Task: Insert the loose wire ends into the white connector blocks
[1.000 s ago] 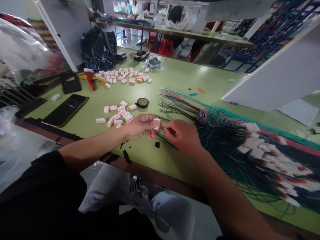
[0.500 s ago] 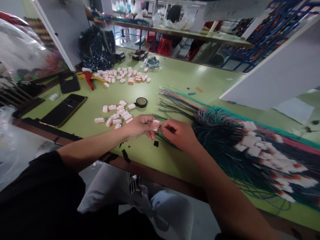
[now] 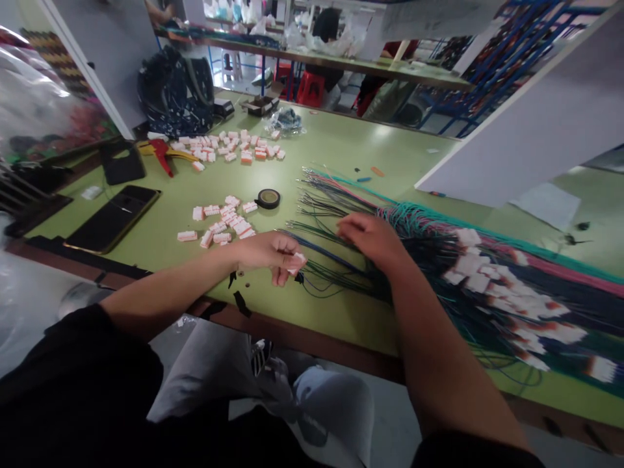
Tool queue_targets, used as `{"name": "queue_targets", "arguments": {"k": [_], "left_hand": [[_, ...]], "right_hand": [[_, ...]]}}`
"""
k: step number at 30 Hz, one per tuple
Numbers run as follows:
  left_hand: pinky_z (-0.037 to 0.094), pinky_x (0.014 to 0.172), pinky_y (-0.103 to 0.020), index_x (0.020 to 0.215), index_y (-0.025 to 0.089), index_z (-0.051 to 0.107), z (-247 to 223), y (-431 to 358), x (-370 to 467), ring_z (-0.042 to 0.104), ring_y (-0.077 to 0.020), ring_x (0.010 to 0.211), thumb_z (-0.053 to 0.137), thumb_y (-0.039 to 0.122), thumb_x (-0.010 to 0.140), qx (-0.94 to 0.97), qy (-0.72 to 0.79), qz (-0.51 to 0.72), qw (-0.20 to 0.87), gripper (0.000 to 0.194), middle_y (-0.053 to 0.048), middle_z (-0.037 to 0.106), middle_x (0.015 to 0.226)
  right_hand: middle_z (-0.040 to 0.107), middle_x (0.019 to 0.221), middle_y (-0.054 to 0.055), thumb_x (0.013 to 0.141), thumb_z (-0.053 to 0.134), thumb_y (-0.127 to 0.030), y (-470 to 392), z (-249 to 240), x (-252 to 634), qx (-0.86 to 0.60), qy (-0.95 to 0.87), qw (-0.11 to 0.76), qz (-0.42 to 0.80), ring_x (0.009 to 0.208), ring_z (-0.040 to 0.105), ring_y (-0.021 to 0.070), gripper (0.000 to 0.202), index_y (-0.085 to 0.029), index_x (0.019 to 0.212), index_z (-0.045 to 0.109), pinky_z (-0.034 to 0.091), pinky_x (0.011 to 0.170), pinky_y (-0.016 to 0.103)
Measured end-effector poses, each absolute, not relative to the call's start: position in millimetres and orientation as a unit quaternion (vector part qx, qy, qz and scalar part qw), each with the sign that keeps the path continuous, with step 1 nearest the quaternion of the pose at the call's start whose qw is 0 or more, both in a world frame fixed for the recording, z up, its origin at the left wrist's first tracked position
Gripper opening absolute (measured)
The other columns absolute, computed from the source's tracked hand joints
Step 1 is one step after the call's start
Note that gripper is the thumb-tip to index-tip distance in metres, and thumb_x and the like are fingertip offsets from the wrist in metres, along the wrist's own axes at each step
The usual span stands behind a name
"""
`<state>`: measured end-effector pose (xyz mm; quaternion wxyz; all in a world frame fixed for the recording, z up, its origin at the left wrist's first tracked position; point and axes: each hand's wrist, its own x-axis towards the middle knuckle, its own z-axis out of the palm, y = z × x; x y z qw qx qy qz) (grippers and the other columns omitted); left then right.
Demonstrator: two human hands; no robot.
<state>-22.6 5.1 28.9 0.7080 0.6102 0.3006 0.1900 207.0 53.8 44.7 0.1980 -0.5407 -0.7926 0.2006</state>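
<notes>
Left hand (image 3: 268, 255): mine, thumb and fingers pinching one white connector (image 3: 298, 261) above the table (image 3: 341, 149), near its front edge.
Right hand (image 3: 373, 239): mine, fingers curled over the wires (image 3: 407, 216), well apart from the connector; too blurry to tell if I grip one.
Wires: spread on the right, ends pointing left, white blocks (image 3: 517, 296) on top.
Near pile (image 3: 237, 224): more connectors, just beyond my left hand.
Tape (image 3: 268, 205): black roll, right of near pile.
Phone (image 3: 113, 220): flat, far left.
</notes>
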Motion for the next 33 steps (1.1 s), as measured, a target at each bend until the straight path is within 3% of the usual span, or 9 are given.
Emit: {"name": "queue_targets", "arguments": {"k": [2,4,8,13,17,21,25,28,33], "left_hand": [[0.044,0.047,-0.017,0.071,0.012,0.057,26,8,-24,0.056,-0.0060,0.048,0.070,0.037,0.072,0.608,0.281,0.174,0.722,0.029,0.002,0.059,0.055],[0.045,0.048,-0.018,0.072,0.012,0.057,24,11,-25,0.057,-0.0067,0.050,0.071,0.037,0.071,0.594,0.283,0.193,0.727,0.029,0.002,0.060,0.058],[0.048,0.052,-0.020,0.073,0.011,0.058,22,14,-28,0.058,-0.0075,0.054,0.071,0.033,0.071,0.556,0.313,0.253,0.727,0.025,0.001,0.061,0.064],[0.048,0.053,-0.020,0.072,0.011,0.059,22,16,-31,0.058,-0.0074,0.055,0.072,0.030,0.071,0.534,0.317,0.261,0.739,0.023,0.000,0.060,0.064],[0.047,0.054,-0.020,0.077,0.011,0.060,21,18,-30,0.059,-0.0076,0.055,0.073,0.024,0.070,0.494,0.338,0.280,0.750,0.020,0.000,0.062,0.066],[0.048,0.059,-0.022,0.078,0.009,0.059,20,19,-27,0.061,-0.0082,0.058,0.070,0.015,0.072,0.443,0.347,0.328,0.758,0.014,0.000,0.061,0.065],[0.049,0.061,-0.022,0.078,0.009,0.058,19,21,-24,0.062,-0.0086,0.059,0.062,0.008,0.077,0.403,0.343,0.343,0.776,0.004,-0.001,0.062,0.065],[0.049,0.061,-0.022,0.077,0.010,0.057,18,22,-23,0.062,-0.0085,0.059,0.061,0.008,0.078,0.386,0.329,0.342,0.791,0.004,-0.001,0.063,0.065],[0.048,0.058,-0.020,0.078,0.010,0.057,12,25,-21,0.061,-0.0083,0.057,0.059,0.009,0.080,0.377,0.323,0.345,0.797,0.003,-0.001,0.062,0.065]], "right_hand": [[0.071,0.089,0.008,0.080,0.046,-0.019,69,43,215,-0.612,-0.767,0.178,0.080,0.080,0.063,0.0186,0.023,-0.017,0.088,0.067,0.044,0.071,0.028],[0.070,0.099,0.013,0.082,0.043,-0.016,81,41,213,-0.643,-0.760,0.097,0.003,0.091,0.063,0.0231,0.028,-0.015,0.095,0.068,0.044,0.076,0.031],[0.066,0.104,0.023,0.084,0.036,-0.008,91,38,192,-0.657,-0.748,-0.052,-0.079,0.096,0.064,0.0277,0.035,-0.006,0.104,0.065,0.045,0.074,0.033],[0.066,0.106,0.024,0.085,0.032,-0.006,94,36,185,-0.644,-0.756,-0.062,-0.101,0.100,0.062,0.0266,0.038,-0.007,0.104,0.065,0.045,0.074,0.031],[0.066,0.101,0.024,0.082,0.039,-0.012,97,40,195,-0.693,-0.717,-0.002,-0.075,0.095,0.062,0.0282,0.034,-0.007,0.107,0.061,0.044,0.071,0.032],[0.068,0.096,0.018,0.079,0.044,-0.020,98,43,203,-0.735,-0.662,0.147,0.000,0.089,0.062,0.0271,0.031,-0.011,0.103,0.061,0.045,0.073,0.035],[0.069,0.082,0.006,0.074,0.050,-0.024,82,41,201,-0.579,-0.744,0.289,0.168,0.075,0.062,0.0176,0.023,-0.016,0.091,0.064,0.046,0.073,0.031],[0.068,0.074,0.003,0.073,0.054,-0.031,60,42,192,-0.478,-0.789,0.305,0.237,0.067,0.059,0.0147,0.020,-0.017,0.082,0.066,0.045,0.067,0.028],[0.068,0.074,0.002,0.074,0.053,-0.030,40,46,183,-0.417,-0.832,0.279,0.235,0.063,0.055,0.0124,0.018,-0.018,0.076,0.067,0.039,0.059,0.024]]}}
